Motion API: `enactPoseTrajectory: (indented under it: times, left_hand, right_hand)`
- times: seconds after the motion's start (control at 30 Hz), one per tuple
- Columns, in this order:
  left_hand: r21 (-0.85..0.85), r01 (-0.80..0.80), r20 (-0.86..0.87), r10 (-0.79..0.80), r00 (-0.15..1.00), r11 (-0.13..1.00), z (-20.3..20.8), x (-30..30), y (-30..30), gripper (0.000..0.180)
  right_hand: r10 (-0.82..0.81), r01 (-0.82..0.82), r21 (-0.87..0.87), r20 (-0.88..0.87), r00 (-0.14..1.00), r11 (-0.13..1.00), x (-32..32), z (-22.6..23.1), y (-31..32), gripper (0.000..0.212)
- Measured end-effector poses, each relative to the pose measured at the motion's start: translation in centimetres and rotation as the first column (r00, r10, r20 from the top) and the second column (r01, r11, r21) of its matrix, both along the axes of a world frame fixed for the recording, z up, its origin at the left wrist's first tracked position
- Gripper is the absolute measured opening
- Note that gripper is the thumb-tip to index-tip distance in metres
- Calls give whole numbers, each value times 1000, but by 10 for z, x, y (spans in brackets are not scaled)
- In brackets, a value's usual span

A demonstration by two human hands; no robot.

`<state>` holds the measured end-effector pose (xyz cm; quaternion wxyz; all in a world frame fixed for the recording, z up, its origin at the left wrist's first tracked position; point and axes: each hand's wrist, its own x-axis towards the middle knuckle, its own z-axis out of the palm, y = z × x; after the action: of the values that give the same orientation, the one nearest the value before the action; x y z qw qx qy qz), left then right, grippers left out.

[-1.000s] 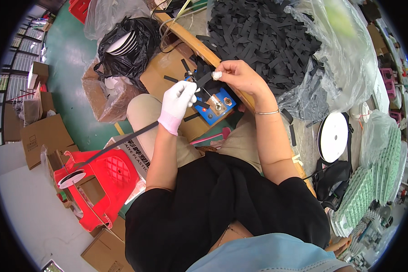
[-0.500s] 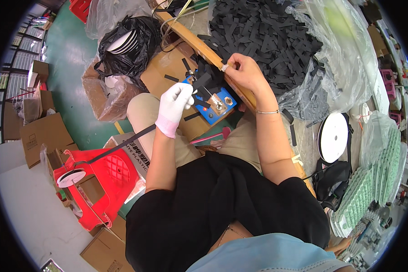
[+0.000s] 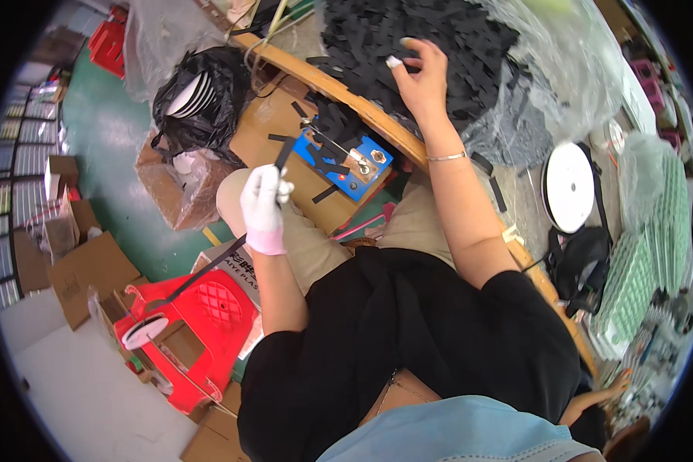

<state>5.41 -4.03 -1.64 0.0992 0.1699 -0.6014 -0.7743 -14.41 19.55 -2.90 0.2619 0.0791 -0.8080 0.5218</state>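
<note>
1. Head view: your gloved left hand (image 3: 263, 202) has the black strap (image 3: 208, 267) pinched, a bit poking past your fingers, the rest trailing toward that white spool (image 3: 145, 333) by the red stool (image 3: 215, 304).
2. Your right hand's (image 3: 423, 81) fingers are loosely spread over the black strip pile (image 3: 473, 73).

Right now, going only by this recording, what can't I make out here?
Head view: exact grip of the left hand on the black strap, hidden by gloved fingers.
Head view: depth of the pile of black strips, hidden by its top pieces.
Head view: bottom of the black plastic bag, hidden by its folds.
Head view: what the co-worker's hand does, too small and blurred.
</note>
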Motion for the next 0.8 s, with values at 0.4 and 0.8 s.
enactPoseTrajectory:
  times: [0.4, 0.8]
  left_hand:
    - [133, 4, 16, -6, 1000, 991, -35, 33, -36, 20]
    - [140, 37, -78, -26, 997, 989, -55, 41, -46, 18]
  right_hand:
    - [137, -299, 355, 414, 900, 886, 57, 61, 50, 20]
    - [-385, -189, 842, 416, 824, 505, 175, 47, 231, 43]
